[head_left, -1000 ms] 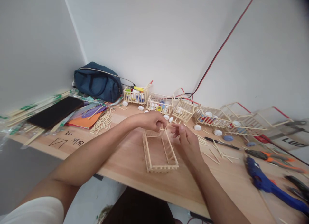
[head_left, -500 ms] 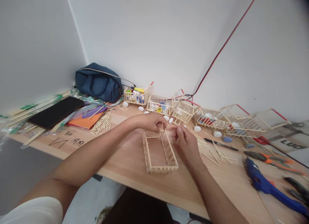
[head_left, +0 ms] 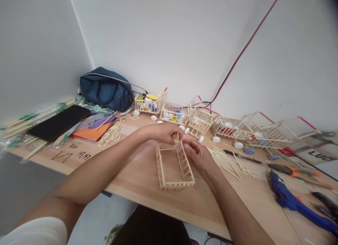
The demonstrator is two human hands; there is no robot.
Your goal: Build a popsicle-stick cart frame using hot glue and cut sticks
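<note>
The rectangular stick frame [head_left: 186, 164] rests on the wooden table [head_left: 132, 171], between the person's forearms. Directions take the frame as centre, with 12 o'clock pointing away from the person. Its long axis runs from about 11:30 to 5:30, the short near end at 5:30.

The left hand [head_left: 166, 133] is at 12 o'clock, over the far end, with thumb and forefinger bent close together at the far-right corner. The right hand [head_left: 199, 155] is at 1 to 2 o'clock, fingers curled toward the same corner from outside the right long wall. The left appears nearer to the far end, the right to that wall. Whether either hand grips the frame or a small stick cannot be told; the fingers hide the contact.

Beyond the hands, a slatted stick cart [head_left: 199, 121] at 1 o'clock and nearby white caps [head_left: 201, 138] limit clearance on that side. Loose sticks [head_left: 218, 152] lie at 2 to 3 o'clock, near the right hand. A black pen [head_left: 239, 156] lies farther out at 3 o'clock; a blue glue gun [head_left: 287, 195], well apart, lies between 3 and 4. A stick heap [head_left: 111, 134] lies at 10 o'clock, beyond the left forearm.
</note>
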